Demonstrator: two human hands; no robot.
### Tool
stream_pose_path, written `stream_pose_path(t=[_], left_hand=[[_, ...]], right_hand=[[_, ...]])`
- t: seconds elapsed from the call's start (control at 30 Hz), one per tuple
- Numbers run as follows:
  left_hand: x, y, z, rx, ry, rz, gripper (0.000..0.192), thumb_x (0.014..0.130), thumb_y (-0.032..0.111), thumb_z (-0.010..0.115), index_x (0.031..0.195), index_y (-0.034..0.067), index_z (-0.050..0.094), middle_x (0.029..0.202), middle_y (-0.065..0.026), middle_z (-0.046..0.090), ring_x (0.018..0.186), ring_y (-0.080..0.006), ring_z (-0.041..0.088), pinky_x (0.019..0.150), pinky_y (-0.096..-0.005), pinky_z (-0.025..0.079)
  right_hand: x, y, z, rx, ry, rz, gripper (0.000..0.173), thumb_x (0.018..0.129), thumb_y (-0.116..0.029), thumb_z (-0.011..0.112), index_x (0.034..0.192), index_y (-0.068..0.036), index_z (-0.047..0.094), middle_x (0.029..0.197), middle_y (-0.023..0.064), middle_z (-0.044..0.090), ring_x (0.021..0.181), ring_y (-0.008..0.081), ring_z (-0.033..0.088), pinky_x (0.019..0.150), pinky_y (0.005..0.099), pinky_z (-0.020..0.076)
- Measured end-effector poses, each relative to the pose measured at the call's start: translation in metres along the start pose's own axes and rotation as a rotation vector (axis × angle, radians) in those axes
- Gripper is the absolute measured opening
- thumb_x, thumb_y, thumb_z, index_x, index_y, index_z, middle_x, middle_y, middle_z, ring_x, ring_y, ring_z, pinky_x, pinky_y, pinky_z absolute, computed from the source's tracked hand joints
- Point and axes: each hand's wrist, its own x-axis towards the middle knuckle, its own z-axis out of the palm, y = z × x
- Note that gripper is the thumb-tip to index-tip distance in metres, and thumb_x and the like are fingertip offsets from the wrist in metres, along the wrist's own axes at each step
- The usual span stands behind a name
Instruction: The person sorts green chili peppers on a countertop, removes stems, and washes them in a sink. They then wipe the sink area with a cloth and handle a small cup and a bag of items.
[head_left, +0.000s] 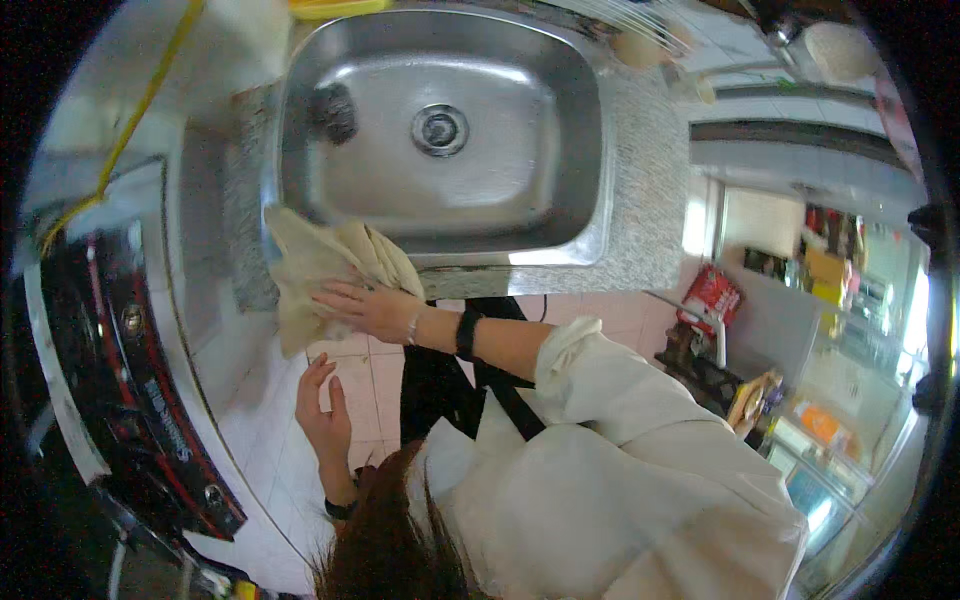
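My right hand (375, 309) lies on a pale yellow cloth (307, 262) at the front left corner of the stainless steel sink (487, 176). The cloth is bunched over the sink's rim and the stone counter, and part of it hangs past the edge. Whether my fingers grip it or only press on it, I cannot tell. Below the cloth, my left hand (324, 401) is raised over the floor with fingers apart and nothing in it. A dark, round scrubber-like thing (337, 112) is at the sink's left wall, and a drain strainer (439, 130) sits in its bottom.
Speckled stone counter (649, 180) surrounds the sink. A yellow container (337, 7) stands behind it at the left, and a wire rack (637, 19) at the back right. A yellow hose or cord (146, 97) hangs at the left, above a black and red gas stove (142, 375).
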Motion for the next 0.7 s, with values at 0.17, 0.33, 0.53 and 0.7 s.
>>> stream_pose_path(t=[0.17, 0.33, 0.53, 0.7], left_hand=[[0.041, 0.045, 0.052, -0.067, -0.154, 0.12, 0.017, 0.088, 0.002, 0.057, 0.103, 0.001, 0.064, 0.115, -0.0155, 0.064, 0.107, -0.0302, 0.061, 0.093, -0.0374, 0.046], [0.066, 0.112, 0.118, -0.033, -0.325, 0.295, 0.016, 0.087, 0.004, 0.059, 0.101, 0.002, 0.065, 0.114, -0.014, 0.065, 0.107, -0.03, 0.061, 0.092, -0.0376, 0.046], [0.064, 0.193, 0.21, -0.058, -0.554, 0.411, 0.017, 0.087, 0.006, 0.06, 0.102, 0.004, 0.066, 0.115, -0.0126, 0.065, 0.105, -0.029, 0.062, 0.089, -0.0357, 0.048], [0.053, 0.229, 0.304, -0.281, -0.845, 0.165, 0.028, 0.091, 0.01, 0.06, 0.118, 0.004, 0.058, 0.123, -0.0115, 0.061, 0.109, -0.0257, 0.06, 0.091, -0.0354, 0.047]], right_hand=[[-0.189, 0.042, -0.038, 0.15, -0.122, 0.272, 0.056, 0.086, -0.019, 0.054, 0.14, -0.019, 0.04, 0.156, 0.0055, 0.021, 0.142, 0.0257, 0.025, 0.114, 0.0413, 0.0271], [-0.346, 0.063, -0.08, 0.098, -0.258, 0.887, 0.057, 0.09, -0.024, 0.054, 0.143, -0.015, 0.035, 0.156, 0.0082, 0.023, 0.143, 0.0279, 0.021, 0.104, 0.0581, 0.0309], [-0.476, 0.096, -0.085, -0.003, 0.273, 1.226, 0.043, 0.099, -0.029, 0.042, 0.135, -0.006, 0.045, 0.15, 0.0119, 0.033, 0.142, 0.0323, 0.022, 0.112, 0.0516, 0.0204], [-0.46, 0.135, -0.109, 0.11, 0.184, 1.282, 0.04, 0.1, -0.029, 0.039, 0.131, -0.005, 0.047, 0.15, 0.0142, 0.031, 0.143, 0.0343, 0.017, 0.113, 0.0578, 0.0102]])
